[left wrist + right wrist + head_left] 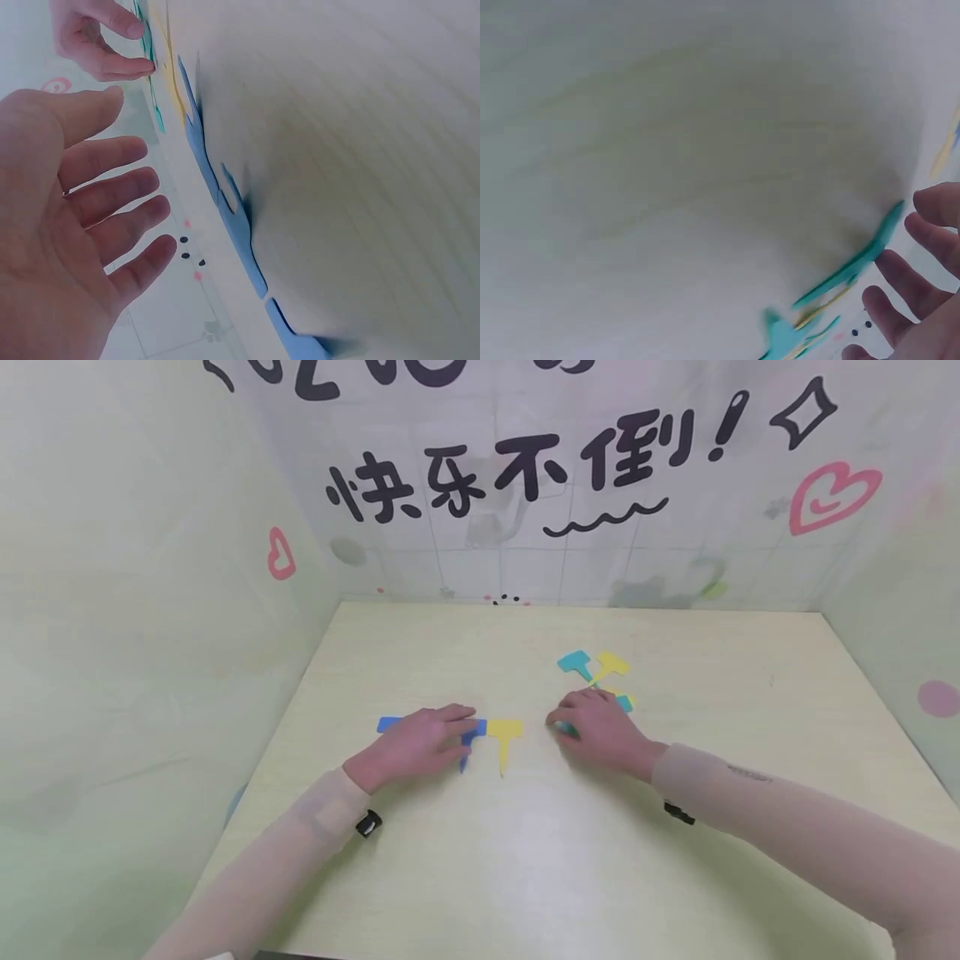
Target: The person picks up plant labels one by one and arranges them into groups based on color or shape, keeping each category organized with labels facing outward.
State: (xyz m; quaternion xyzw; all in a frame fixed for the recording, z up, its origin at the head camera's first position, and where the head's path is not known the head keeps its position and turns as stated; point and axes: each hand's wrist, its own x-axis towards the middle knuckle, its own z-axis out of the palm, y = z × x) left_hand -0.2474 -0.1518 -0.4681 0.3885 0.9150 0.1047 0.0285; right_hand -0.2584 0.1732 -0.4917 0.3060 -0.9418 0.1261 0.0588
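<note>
The person's left hand (423, 742) is over a row of T-shaped tags on the counter (525, 860), its fingers extended and apart; contact with the row is hard to tell. The left wrist view shows 3 blue tags (240, 236) in that row, lying bar to bar, with a small gap between the 2 nearest that camera. At the row's right end lies a yellow tag (504, 728), its bar next to the last blue bar. The head view shows its stem pointing toward the person.

The right hand (600, 731) is to the right of the row, fingers bent loosely and apart, just beside a teal tag (862, 259). A fingertip overlaps this tag in the right wrist view, but whether it touches cannot be told. The teal tag lies to the right of the yellow tag, with bare counter between them.

Beyond the right hand is a loose pile of teal and yellow tags (612, 663), some stems crossing; the hand hides part of it, so the count is unclear.

Both arms wear pale sleeves (787, 818), with a small black piece (368, 823) at each wrist. A pale sheet (450, 568) with dark lettering (531, 464) and a pink heart (806, 518) stands behind the counter.
</note>
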